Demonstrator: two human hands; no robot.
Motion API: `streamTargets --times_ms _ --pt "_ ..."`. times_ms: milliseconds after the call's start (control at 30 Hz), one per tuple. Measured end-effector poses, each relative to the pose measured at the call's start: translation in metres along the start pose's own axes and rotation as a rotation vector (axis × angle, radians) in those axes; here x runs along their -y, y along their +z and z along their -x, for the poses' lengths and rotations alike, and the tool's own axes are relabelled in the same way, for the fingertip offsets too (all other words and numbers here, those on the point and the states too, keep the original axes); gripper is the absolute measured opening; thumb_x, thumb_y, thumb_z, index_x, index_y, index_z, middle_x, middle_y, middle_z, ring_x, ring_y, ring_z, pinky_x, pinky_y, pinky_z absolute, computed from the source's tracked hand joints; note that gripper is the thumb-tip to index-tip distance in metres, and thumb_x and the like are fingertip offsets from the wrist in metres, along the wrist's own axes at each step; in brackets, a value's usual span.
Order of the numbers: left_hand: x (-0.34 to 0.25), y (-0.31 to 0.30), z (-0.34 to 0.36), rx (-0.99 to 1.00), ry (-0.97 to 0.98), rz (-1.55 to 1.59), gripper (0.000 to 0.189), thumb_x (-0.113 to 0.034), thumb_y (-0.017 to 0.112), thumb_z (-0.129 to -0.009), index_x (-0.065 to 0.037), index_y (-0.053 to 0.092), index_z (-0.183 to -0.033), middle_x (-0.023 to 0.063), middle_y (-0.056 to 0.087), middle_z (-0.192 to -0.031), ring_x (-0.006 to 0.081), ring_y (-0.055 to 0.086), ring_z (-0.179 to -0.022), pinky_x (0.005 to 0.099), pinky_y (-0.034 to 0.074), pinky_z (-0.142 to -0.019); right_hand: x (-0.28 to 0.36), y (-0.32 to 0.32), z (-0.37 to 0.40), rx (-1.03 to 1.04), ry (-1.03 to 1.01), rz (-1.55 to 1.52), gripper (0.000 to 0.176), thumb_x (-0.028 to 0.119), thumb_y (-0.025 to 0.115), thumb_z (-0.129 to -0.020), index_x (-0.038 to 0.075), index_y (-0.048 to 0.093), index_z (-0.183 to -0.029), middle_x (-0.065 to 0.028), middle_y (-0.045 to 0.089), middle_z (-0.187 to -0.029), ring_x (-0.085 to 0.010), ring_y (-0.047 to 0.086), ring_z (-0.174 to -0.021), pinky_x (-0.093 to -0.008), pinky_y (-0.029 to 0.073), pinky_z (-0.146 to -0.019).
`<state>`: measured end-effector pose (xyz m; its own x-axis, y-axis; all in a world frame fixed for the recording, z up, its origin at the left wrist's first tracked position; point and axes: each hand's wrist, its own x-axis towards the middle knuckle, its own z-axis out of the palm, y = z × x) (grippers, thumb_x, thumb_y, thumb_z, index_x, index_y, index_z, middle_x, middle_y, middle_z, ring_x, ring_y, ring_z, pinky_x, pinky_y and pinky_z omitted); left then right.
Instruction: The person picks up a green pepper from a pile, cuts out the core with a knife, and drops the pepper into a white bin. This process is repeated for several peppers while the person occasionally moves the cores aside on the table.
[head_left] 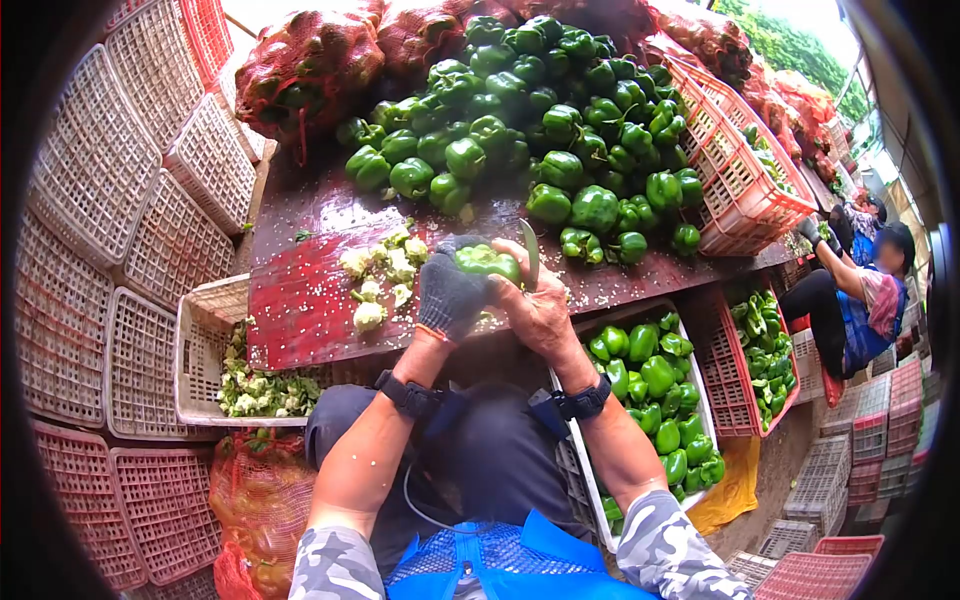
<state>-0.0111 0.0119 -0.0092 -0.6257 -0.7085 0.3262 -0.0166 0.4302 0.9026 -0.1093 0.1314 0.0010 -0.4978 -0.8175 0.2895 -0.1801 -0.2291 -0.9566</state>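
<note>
My left hand (447,290), in a grey knit glove, is closed around a green bell pepper (488,261) above the red table (300,325). My bare right hand (540,308) grips a small knife (531,248) with its curved blade pointing up, right beside the pepper. The knife's handle is hidden in the fingers. Left of the gloved hand lies a small pile of pale cut-out pepper cores (388,262), with white seeds scattered about. Beyond both hands rises a large heap of whole green bell peppers (465,158).
A white crate (580,445) of peppers stands by my right forearm; a red crate (727,375) is beyond it. Cores fill part of a crate (205,350) at left. Stacked crates (95,150) line the left side. Net sacks (310,70) sit behind the heap. Another person (865,305) works at right.
</note>
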Motion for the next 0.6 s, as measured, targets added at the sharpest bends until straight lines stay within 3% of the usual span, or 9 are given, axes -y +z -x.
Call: streamTargets --times_ms 233,300,400,533,600 --pt "0.004 -0.008 -0.002 0.034 -0.006 -0.131 0.049 -0.026 0.085 -0.066 -0.004 0.07 -0.108 0.0103 0.071 -0.103 0.0221 0.07 -0.091 0.0341 0.056 -0.081 -0.003 -0.006 0.0 0.005 -0.177 0.117 0.046 0.022 0.076 -0.09 0.001 0.061 -0.129 -0.0116 0.07 -0.109 -0.0157 0.065 -0.096 -0.0316 0.053 -0.086" --pt "0.011 -0.008 -0.006 0.008 0.417 -0.415 0.046 -0.039 0.085 -0.07 -0.006 0.073 -0.1 0.0118 0.073 -0.093 0.0272 0.071 -0.079 0.0375 0.057 -0.071 0.0 -0.009 0.0 0.017 -0.163 0.144 0.043 0.02 0.077 -0.088 0.002 0.063 -0.125 -0.0111 0.071 -0.105 -0.0154 0.066 -0.094 -0.0322 0.053 -0.085" --pt "0.013 -0.011 -0.01 0.037 0.574 -0.527 0.042 -0.046 0.081 -0.072 -0.009 0.075 -0.091 0.0101 0.073 -0.096 0.0265 0.071 -0.083 0.0381 0.057 -0.074 0.01 -0.011 0.002 0.018 -0.183 0.199 0.04 0.019 0.078 -0.087 0.002 0.066 -0.121 -0.0107 0.073 -0.102 -0.0156 0.067 -0.093 -0.032 0.053 -0.085" --pt "0.008 -0.011 -0.009 0.077 0.562 -0.483 0.036 -0.047 0.076 -0.076 -0.012 0.076 -0.084 0.0082 0.073 -0.096 0.0258 0.071 -0.085 0.0382 0.056 -0.075 0.008 -0.013 0.001 0.011 -0.224 0.192 0.037 0.019 0.079 -0.086 0.002 0.068 -0.117 -0.0103 0.073 -0.102 -0.016 0.068 -0.093 -0.032 0.053 -0.086" --pt "0.01 -0.011 -0.008 0.126 0.429 -0.287 0.036 -0.048 0.074 -0.076 -0.014 0.077 -0.085 0.008 0.073 -0.095 0.0264 0.07 -0.084 0.038 0.056 -0.075 0.011 -0.015 0.003 0.027 -0.24 0.217 0.037 0.018 0.079 -0.085 0.002 0.068 -0.117 -0.01 0.074 -0.103 -0.016 0.068 -0.094 -0.0319 0.053 -0.086"
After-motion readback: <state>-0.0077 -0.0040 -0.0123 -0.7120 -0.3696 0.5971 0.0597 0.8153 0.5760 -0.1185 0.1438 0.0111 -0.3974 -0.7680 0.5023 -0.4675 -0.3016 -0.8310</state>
